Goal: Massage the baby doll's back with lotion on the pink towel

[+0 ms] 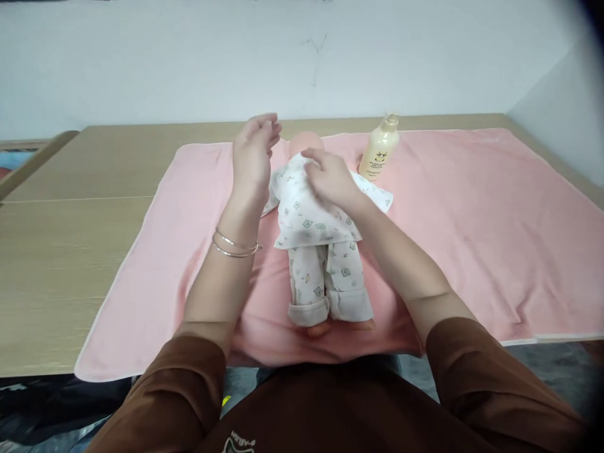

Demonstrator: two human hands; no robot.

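Note:
A baby doll (306,144) lies on its back, feet toward me, in a white printed shirt (311,217) and matching trousers (346,270) with turned-up cuffs. Its bare feet poke out of the cuffs, and my right hand partly hides its head and chest. To the left of the doll's head, my left hand (257,151) is raised with loosely bent fingers and nothing in it. My right hand (330,179) hovers over or touches the upper shirt; contact is unclear. Its fingers are a little blurred but look apart, with no cloth visibly gripped.
A pink blanket (472,220) with a pale edge is spread under the doll on a wooden table (56,264). Behind the doll's right-hand sleeve stands a cream pump bottle (379,151). A white wall (189,63) rises behind the table.

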